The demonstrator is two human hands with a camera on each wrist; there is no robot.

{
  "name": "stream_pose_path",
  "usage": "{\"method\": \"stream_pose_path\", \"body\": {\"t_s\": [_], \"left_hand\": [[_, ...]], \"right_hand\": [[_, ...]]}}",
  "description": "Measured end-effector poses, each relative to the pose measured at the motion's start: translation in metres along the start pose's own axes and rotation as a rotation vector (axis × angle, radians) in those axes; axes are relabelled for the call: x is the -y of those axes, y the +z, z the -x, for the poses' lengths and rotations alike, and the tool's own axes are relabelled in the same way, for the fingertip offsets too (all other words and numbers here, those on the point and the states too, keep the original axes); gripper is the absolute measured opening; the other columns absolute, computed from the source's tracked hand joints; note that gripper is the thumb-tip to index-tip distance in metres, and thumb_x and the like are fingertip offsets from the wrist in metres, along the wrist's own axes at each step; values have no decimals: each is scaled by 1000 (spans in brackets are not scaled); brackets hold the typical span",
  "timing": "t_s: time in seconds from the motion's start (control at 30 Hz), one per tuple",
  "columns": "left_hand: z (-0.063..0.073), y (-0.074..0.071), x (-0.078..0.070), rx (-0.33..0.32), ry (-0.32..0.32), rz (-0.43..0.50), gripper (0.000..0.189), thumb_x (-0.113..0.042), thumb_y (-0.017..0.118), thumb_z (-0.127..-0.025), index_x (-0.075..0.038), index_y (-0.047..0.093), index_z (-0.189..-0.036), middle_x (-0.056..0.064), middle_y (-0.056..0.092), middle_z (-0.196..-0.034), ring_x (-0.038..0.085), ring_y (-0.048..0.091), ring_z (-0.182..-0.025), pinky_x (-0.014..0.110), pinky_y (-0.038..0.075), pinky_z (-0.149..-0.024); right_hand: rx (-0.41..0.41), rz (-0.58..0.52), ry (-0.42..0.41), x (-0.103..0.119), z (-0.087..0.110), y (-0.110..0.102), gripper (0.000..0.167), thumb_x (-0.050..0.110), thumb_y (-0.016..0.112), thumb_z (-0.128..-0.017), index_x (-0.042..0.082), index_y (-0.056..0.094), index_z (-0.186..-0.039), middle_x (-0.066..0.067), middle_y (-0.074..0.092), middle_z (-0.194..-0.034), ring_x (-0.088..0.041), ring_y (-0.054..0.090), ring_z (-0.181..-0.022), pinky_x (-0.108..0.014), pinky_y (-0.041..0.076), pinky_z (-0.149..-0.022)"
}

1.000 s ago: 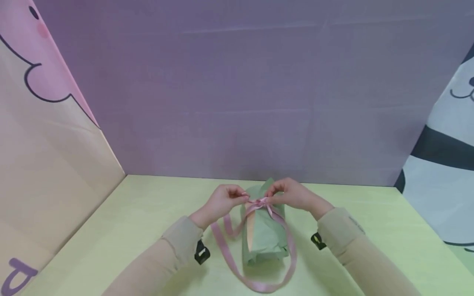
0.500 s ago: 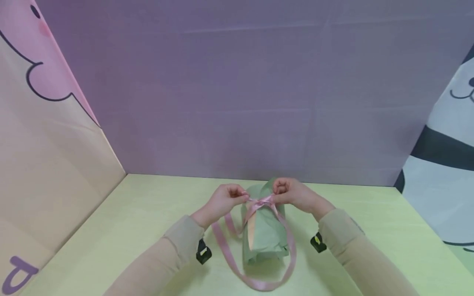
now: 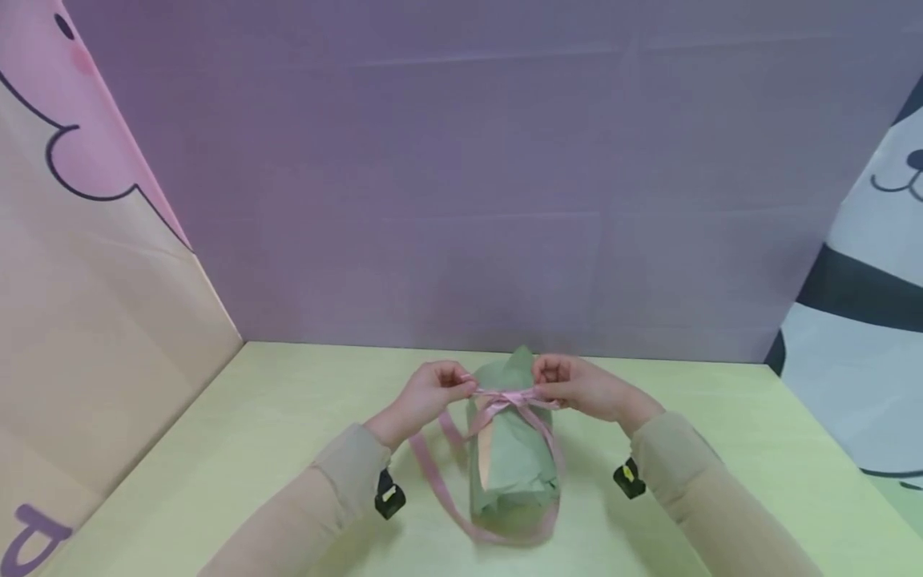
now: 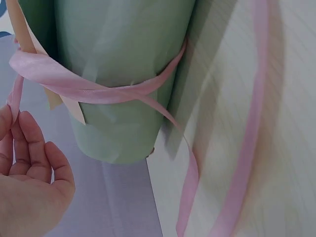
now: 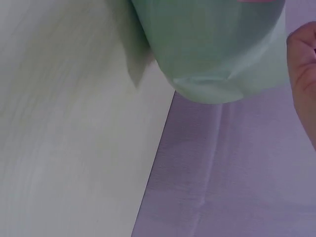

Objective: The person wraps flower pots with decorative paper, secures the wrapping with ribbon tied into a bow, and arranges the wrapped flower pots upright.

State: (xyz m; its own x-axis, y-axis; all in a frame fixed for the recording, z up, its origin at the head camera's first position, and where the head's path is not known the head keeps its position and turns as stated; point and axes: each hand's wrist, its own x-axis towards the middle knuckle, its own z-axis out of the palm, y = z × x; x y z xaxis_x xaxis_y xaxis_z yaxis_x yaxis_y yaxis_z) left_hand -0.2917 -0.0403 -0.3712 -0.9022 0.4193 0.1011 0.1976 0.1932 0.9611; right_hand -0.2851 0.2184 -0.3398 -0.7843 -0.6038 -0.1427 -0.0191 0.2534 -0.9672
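Observation:
A bundle wrapped in green paper (image 3: 521,457) lies on the table, with a strip of peach-coloured paper (image 3: 485,458) along its left side. Pink ribbon (image 4: 74,88) circles it, crossing at a knot (image 3: 513,397) on top. My left hand (image 3: 421,397) pinches a ribbon strand left of the knot, also visible in the left wrist view. To the knot's right, my right hand (image 3: 591,390) pinches another strand between thumb and finger. The right wrist view catches just the edge of that hand (image 5: 302,66), beside the green paper; its fingertips are cut off there.
A long loop of ribbon (image 3: 441,490) trails over the pale table (image 3: 303,401), left of and in front of the bundle. Behind the table rises a purple backdrop (image 3: 433,200). Printed panels with cartoon animals (image 3: 865,385) flank both sides.
My right hand has moved slightly right, drawing the strand outward, and the ribbon at the knot looks tauter. The loop in front has shrunk toward the bundle. My left hand keeps its pinch.

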Motion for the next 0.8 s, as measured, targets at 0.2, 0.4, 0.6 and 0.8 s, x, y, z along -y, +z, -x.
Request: {"method": "stream_pose_path", "body": {"t_s": [0.2, 0.4, 0.6, 0.8], "left_hand": [[4, -5, 1, -15, -4, -22, 8, -3, 62, -88, 5, 63, -90, 7, 65, -84, 9, 56, -74, 24, 48, -76], [5, -7, -1, -17, -6, -41, 8, -4, 62, -88, 4, 63, -90, 5, 64, -81, 10, 54, -74, 25, 47, -74], [5, -8, 0, -44, -33, -45, 6, -3, 62, -88, 3, 63, -88, 1, 60, -75, 15, 52, -72, 25, 43, -71], [7, -6, 0, -31, -54, -45, 7, -4, 62, -89, 2, 63, -88, 0, 58, -74, 11, 49, -70, 25, 41, -69]], "right_hand": [[-39, 219, 91, -2, 6, -1, 17, 15, 60, -92, -2, 59, -97, 2, 52, -74, -5, 43, -62, -17, 40, -57], [-13, 325, 126, -7, 13, -9, 24, 21, 60, -93, -3, 62, -91, 6, 47, -69, -6, 41, -63, -21, 41, -62], [60, -93, -47, -17, 17, -15, 19, 17, 46, -100, 15, 63, -92, 8, 57, -84, -5, 53, -79, -23, 48, -75], [151, -273, -159, -20, 19, -13, 25, 17, 37, -103, 19, 58, -89, 12, 55, -76, -3, 49, -70, -19, 45, -72]]}}
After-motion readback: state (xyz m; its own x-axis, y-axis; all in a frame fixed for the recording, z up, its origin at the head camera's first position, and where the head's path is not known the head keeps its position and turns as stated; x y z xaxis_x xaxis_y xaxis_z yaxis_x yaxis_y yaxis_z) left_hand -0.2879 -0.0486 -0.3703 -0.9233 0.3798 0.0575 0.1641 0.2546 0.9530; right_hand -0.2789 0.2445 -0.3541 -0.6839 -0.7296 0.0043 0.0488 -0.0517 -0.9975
